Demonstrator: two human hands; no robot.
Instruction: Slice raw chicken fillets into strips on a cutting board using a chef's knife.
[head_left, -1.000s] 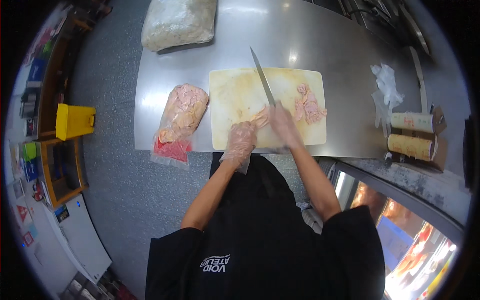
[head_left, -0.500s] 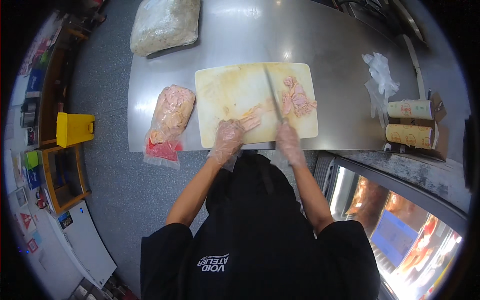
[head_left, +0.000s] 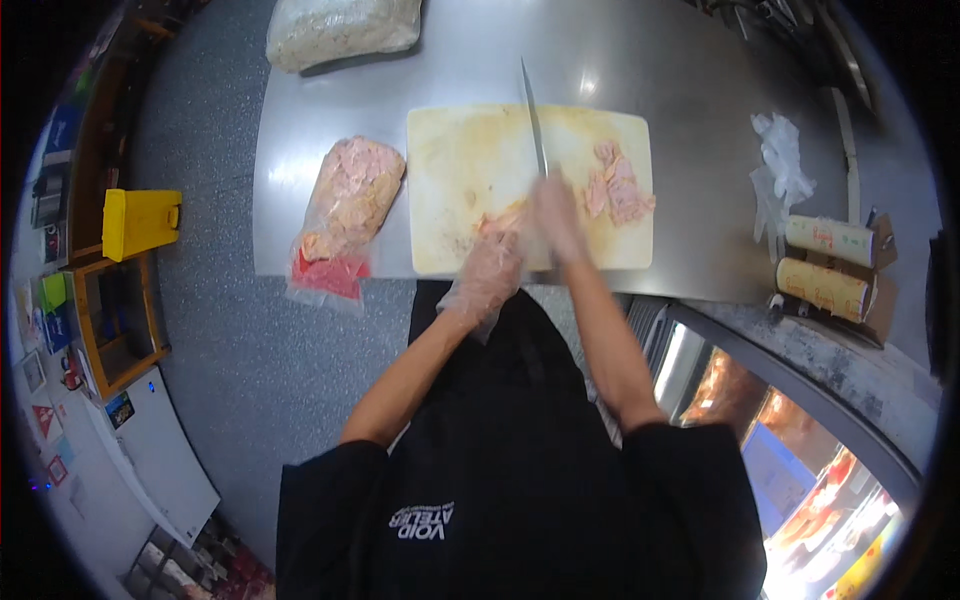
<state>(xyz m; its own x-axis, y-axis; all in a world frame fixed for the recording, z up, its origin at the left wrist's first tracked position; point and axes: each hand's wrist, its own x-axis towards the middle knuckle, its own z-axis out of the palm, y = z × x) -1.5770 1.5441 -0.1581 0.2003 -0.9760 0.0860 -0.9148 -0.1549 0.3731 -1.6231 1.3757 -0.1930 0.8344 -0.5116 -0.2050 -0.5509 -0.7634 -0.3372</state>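
A meat strip (head_left: 505, 216) is being held by the left hand (head_left: 488, 274) on the board (head_left: 458, 150), near its front edge. The knife (head_left: 534, 122) is being gripped by the blurry right hand (head_left: 556, 215). Room is being seen on the table (head_left: 700, 160), right of the board. A big bag (head_left: 345, 32) is being cut off above.

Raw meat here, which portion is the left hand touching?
The small piece near the middle of the cutting board, partly under the left hand. The loose pile at the board's right and the bagged meat left of the board are untouched.
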